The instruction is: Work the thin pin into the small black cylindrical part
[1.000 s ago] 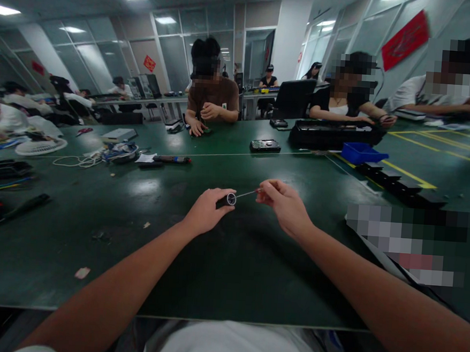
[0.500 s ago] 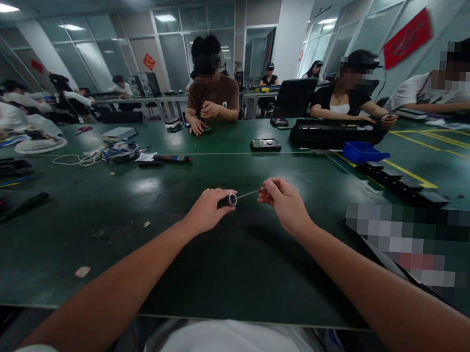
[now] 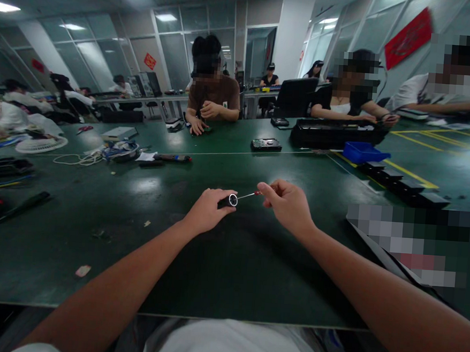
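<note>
My left hand (image 3: 208,210) is closed round a small black cylinder with a silvery ring at its end (image 3: 230,200), held just above the green table (image 3: 221,261). My right hand (image 3: 288,205) pinches a thin metal rod with a red bit near my fingers (image 3: 248,195). The rod's tip points into the cylinder's ringed end. Both hands hover close together over the middle of the table.
A black device (image 3: 265,144) lies beyond my hands. A blue bin (image 3: 363,152) and a row of black parts (image 3: 403,186) sit to the right. Cables and tools (image 3: 116,152) lie at the left. Several people sit round the table's far side.
My right hand has shifted slightly and the rod now sits a little lower, with its red part showing. My left hand and the cylinder have hardly moved.
</note>
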The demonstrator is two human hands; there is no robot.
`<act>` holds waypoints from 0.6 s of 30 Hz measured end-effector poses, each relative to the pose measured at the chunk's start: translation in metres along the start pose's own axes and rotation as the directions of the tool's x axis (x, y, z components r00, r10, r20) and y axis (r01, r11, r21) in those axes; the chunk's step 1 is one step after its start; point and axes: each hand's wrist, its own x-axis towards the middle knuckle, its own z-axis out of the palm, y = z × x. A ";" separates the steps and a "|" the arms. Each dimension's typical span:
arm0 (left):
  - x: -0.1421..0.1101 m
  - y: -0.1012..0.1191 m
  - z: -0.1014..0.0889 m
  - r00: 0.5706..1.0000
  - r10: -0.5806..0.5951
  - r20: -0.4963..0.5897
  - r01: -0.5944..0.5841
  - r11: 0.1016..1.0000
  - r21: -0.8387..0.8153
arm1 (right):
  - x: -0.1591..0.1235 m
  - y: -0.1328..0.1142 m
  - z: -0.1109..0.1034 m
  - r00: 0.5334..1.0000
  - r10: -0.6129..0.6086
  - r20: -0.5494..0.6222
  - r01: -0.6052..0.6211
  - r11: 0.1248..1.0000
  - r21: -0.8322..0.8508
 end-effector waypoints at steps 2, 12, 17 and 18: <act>0.000 0.000 0.000 1.000 -0.008 0.000 0.008 1.000 -0.002 | -0.002 -0.003 -0.002 0.999 -0.052 -0.017 0.049 0.991 -0.126; 0.000 -0.009 0.001 1.000 -0.006 -0.002 0.006 1.000 -0.005 | -0.007 -0.002 -0.002 0.941 -0.277 0.196 0.286 0.958 -0.019; 0.000 -0.007 0.000 1.000 -0.024 0.007 0.024 1.000 -0.002 | -0.005 -0.006 -0.003 0.964 -0.147 0.223 0.172 0.981 -0.095; 0.000 -0.007 0.000 1.000 -0.027 0.008 0.027 1.000 0.000 | -0.004 -0.006 -0.003 0.969 -0.121 0.215 0.150 0.981 -0.125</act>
